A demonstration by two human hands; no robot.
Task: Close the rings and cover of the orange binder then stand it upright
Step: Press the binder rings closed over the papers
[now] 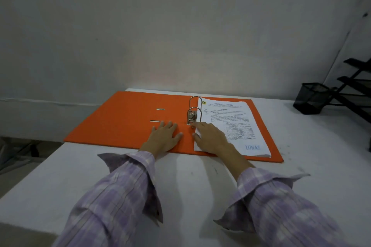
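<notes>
The orange binder (120, 118) lies open and flat on the white table (190, 182), its left cover spread toward the table's left edge. A stack of printed paper (239, 126) sits on its right half, threaded on two metal rings (193, 104). Between the rings is the metal lever clip (191, 117). My left hand (166, 136) rests flat, fingers spread, on the orange cover just left of the spine. My right hand (210, 136) lies on the paper's left edge, its index finger touching the base of the lever clip.
A black mesh pen cup (312, 99) stands at the back right, beside a black tiered tray rack (355, 90). A plain grey wall runs behind the table. The table's left edge drops off just left of the binder.
</notes>
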